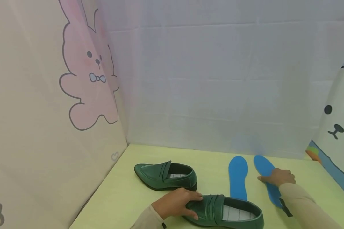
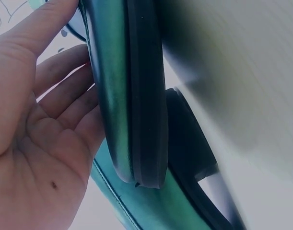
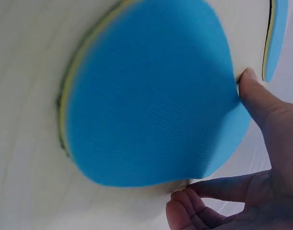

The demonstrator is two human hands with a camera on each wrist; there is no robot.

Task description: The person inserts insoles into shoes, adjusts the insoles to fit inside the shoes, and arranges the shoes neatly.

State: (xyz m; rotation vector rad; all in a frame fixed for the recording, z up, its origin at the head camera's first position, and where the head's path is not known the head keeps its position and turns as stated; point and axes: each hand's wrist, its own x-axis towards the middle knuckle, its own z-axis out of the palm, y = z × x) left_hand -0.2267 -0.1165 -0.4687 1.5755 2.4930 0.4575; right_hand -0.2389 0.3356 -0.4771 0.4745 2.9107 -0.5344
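My left hand (image 1: 175,203) holds the toe of the nearer green loafer (image 1: 212,210), thumb on the near side and fingers across the far side. In the left wrist view this loafer's dark sole (image 2: 148,120) stands in front of part of another green shoe. A matching loafer (image 1: 153,175) sits behind it, toe to the left. At the right, my right hand (image 1: 281,177) pinches a blue insole (image 1: 263,166) across its width; the right wrist view has thumb and fingers at opposite edges. Beside it lies a second blue insole (image 1: 238,178), its lower end hidden behind the nearer loafer.
The pale yellow tabletop (image 1: 114,197) carries the shoes and insoles. A whitish curtain (image 1: 206,89) rises at its back edge. Cloth with a pink rabbit (image 1: 89,79) hangs at the left, and another printed cloth (image 1: 338,101) at the right.
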